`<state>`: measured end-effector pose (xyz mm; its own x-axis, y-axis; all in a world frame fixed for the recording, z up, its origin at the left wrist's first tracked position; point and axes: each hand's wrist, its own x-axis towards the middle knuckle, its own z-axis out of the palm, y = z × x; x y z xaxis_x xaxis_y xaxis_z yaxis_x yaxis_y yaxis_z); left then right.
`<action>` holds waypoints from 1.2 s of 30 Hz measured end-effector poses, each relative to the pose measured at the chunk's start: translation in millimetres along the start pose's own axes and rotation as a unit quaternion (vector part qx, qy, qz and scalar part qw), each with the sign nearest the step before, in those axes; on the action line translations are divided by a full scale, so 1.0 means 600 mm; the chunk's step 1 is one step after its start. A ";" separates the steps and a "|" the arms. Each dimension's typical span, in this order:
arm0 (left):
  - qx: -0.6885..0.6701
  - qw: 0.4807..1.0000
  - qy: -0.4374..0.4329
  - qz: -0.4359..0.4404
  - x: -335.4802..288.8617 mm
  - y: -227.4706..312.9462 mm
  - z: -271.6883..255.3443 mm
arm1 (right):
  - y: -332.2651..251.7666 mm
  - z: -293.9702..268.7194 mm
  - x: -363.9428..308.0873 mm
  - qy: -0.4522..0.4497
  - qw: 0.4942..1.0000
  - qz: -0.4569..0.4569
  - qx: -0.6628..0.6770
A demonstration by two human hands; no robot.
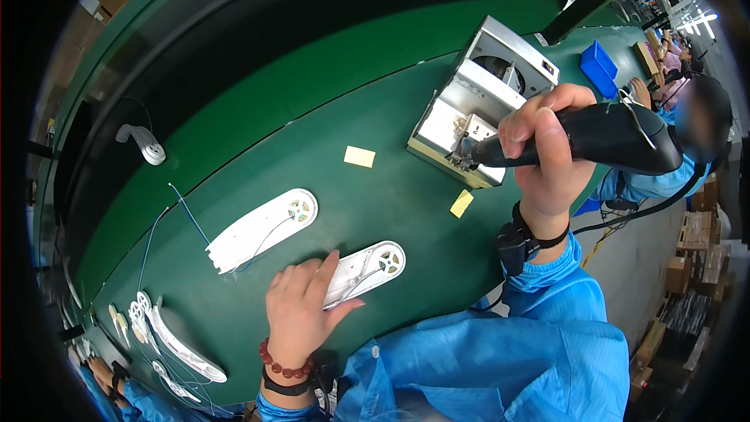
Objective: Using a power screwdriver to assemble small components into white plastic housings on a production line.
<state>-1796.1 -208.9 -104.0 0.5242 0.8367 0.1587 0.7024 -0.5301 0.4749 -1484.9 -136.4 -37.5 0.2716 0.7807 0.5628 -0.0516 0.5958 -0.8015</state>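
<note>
My left hand (pixel 301 305) grips a long white plastic housing (pixel 361 272) lying on the green table, its thumb and fingers at opposite edges. That housing has a round end with a spoked disc and a thin wire. My right hand (pixel 551 137) is wrapped round a black corded electric screwdriver (pixel 617 137). Its tip reaches into the front of a metal screw feeder (pixel 488 86); the exact contact is too small to make out. A second white housing (pixel 266 228), also with a disc and wire, lies beyond my left hand.
Two yellow paper slips (pixel 359 156) lie near the feeder. White parts with tangled wires (pixel 168 336) sit at the left. A white curved piece (pixel 144 144) rests on the far ledge. A blue bin (pixel 598 69) stands at the back right. Co-workers are at both sides.
</note>
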 end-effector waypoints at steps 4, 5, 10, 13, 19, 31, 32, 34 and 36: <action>0.013 1.000 0.010 0.015 0.003 -0.004 0.006 | -0.001 -0.001 0.001 -0.002 1.000 -0.002 -0.006; 0.012 1.000 0.011 0.015 0.004 -0.004 0.007 | -0.002 -0.002 0.001 -0.001 1.000 -0.004 -0.011; 0.010 1.000 0.012 0.017 0.007 -0.006 0.007 | 0.002 -0.001 0.001 -0.014 1.000 -0.013 -0.020; 0.012 1.000 0.016 0.017 0.008 -0.005 0.006 | 0.001 0.002 -0.001 -0.019 0.999 -0.014 -0.038; -0.019 0.999 0.023 -0.018 0.005 0.008 0.013 | 0.001 0.019 -0.002 -0.020 0.999 0.012 -0.031; -0.030 0.997 0.067 -0.017 0.002 0.008 0.039 | -0.046 0.064 -0.086 -0.116 0.979 0.096 0.139; -0.031 0.997 0.072 -0.011 0.000 0.007 0.039 | -0.048 0.071 -0.104 -0.131 0.974 0.115 0.145; -0.033 0.997 0.075 -0.006 0.001 0.005 0.043 | -0.047 0.094 -0.131 -0.113 0.975 0.143 0.125; -0.033 0.996 0.079 0.000 0.000 0.003 0.045 | -0.045 0.095 -0.146 -0.122 0.967 0.182 0.131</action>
<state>-1781.9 -213.8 -126.2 0.4381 0.8508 0.2901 0.6665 -0.5240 0.5303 -1562.2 -210.0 -53.8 -0.0428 0.9499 0.3097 -0.3506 0.2760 -0.8949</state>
